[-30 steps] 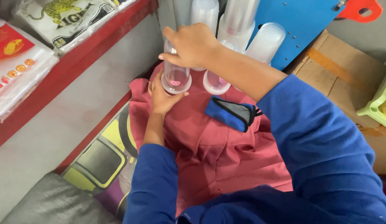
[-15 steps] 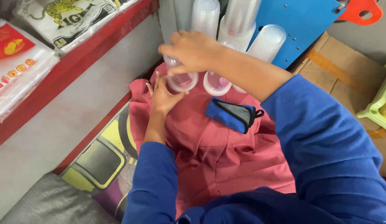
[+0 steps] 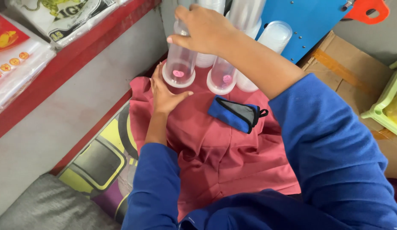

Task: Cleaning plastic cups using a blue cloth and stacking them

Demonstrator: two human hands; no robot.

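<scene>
On the far left, printed plastic sacks (image 3: 23,51) lay stacked on a red-edged shelf (image 3: 79,55), above a grey wall and a yellow, black and purple patterned mat (image 3: 100,162). Your left hand (image 3: 166,94) rested flat on the dusty-red cloth (image 3: 224,153), fingers (image 3: 155,83) spread open and holding nothing, its fingertips just beside the rim of a tall clear plastic tube (image 3: 179,64) with a pink sticker at its base. Your right hand (image 3: 205,30) reached across from above, its fingers curled shut around the upper part of that tube, which stood upright on the cloth's far edge. Just to its right stood a second clear tube with a pink sticker (image 3: 222,76), more clear tubes (image 3: 271,38) behind it. A folded blue-and-grey pouch with a black loop (image 3: 237,114) lay on the cloth. A blue panel (image 3: 309,21), a brown cardboard box (image 3: 356,72) and a pale green crate (image 3: 386,98) filled the right.
</scene>
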